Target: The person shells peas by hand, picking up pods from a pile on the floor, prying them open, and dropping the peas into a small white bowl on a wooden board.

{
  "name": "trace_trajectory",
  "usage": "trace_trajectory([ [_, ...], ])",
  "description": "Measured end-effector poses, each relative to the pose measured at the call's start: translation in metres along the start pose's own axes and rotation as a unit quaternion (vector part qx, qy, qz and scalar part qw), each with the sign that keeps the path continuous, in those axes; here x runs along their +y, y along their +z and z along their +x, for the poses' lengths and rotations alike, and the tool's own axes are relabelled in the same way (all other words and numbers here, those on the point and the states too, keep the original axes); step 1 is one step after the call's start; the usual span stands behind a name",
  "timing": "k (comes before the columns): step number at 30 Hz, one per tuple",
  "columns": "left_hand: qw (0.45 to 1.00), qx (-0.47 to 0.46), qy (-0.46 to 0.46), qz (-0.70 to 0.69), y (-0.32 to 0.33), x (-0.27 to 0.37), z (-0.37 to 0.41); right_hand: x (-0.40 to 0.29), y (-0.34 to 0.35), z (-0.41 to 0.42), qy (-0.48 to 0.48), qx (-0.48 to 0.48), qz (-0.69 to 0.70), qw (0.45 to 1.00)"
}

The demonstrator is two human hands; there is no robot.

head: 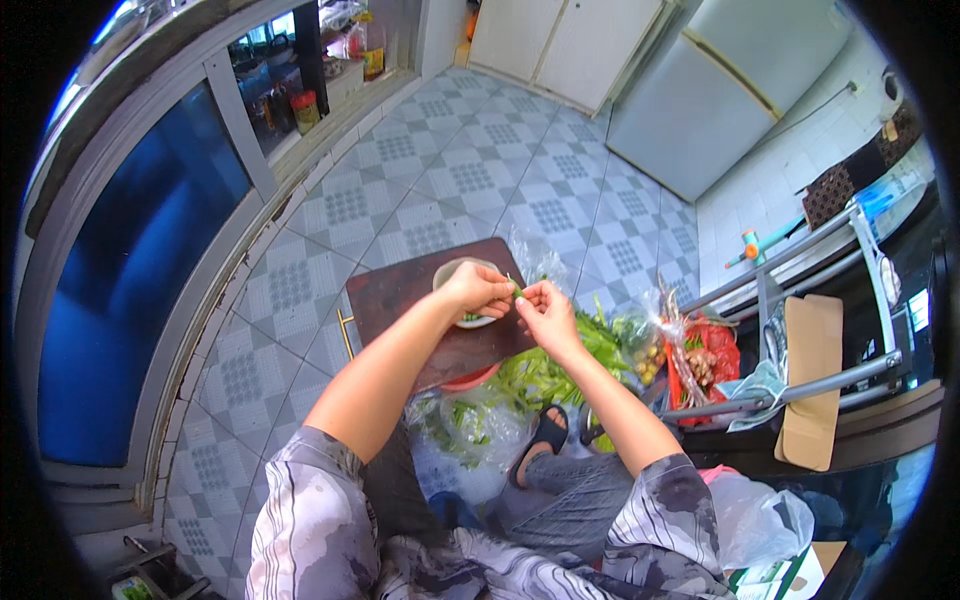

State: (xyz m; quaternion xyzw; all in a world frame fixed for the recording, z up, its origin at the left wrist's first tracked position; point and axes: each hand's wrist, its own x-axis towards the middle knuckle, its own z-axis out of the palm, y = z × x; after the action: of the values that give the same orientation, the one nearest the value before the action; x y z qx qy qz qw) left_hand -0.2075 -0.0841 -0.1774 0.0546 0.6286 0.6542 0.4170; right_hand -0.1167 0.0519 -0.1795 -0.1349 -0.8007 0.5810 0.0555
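Observation:
My left hand [478, 288] and my right hand [546, 310] meet over the right side of a dark brown small tabletop or board [420, 330]. Between their fingertips they pinch a small green vegetable piece [517, 289]; it is too small to tell its kind. Below my left hand stands a white bowl [448, 271], partly hidden by that hand, with green bits showing inside near its lower rim. Leafy green vegetables [536, 375] lie on the floor under my right forearm.
A red basin [471, 379] peeks from under the board. Clear plastic bags [484, 427] with greens lie near my feet. Right of me are a red bag [724, 349] with ginger-like roots, a grey metal frame [825, 386] and cardboard [810, 382]. A refrigerator [697, 97] stands beyond.

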Motion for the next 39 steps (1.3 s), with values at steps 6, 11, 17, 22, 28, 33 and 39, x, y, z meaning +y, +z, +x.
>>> trace_trajectory([
  [6,0.994,0.051,0.085,-0.049,0.007,0.002,0.002,0.004,-0.005,0.020,-0.079,-0.018,-0.065,0.995],
  [11,0.987,0.073,0.140,0.040,0.001,-0.008,0.011,0.012,0.009,0.025,-0.019,-0.015,0.056,0.998],
  [17,0.961,0.173,0.166,0.136,-0.008,-0.007,0.014,0.006,0.027,0.035,0.057,-0.014,0.144,0.988],
  [22,0.956,0.187,0.164,0.156,-0.015,-0.004,0.012,0.008,0.033,0.044,0.153,-0.048,0.280,0.946],
  [28,0.961,0.177,0.157,0.142,-0.030,-0.020,0.029,0.017,0.034,0.053,0.231,-0.077,0.322,0.915],
  [33,0.963,0.177,0.140,0.148,-0.037,-0.034,0.040,0.019,0.035,0.056,0.265,-0.074,0.317,0.908],
  [39,0.966,0.183,0.125,0.134,-0.039,-0.037,0.043,0.021,0.036,0.059,0.284,-0.079,0.329,0.897],
])
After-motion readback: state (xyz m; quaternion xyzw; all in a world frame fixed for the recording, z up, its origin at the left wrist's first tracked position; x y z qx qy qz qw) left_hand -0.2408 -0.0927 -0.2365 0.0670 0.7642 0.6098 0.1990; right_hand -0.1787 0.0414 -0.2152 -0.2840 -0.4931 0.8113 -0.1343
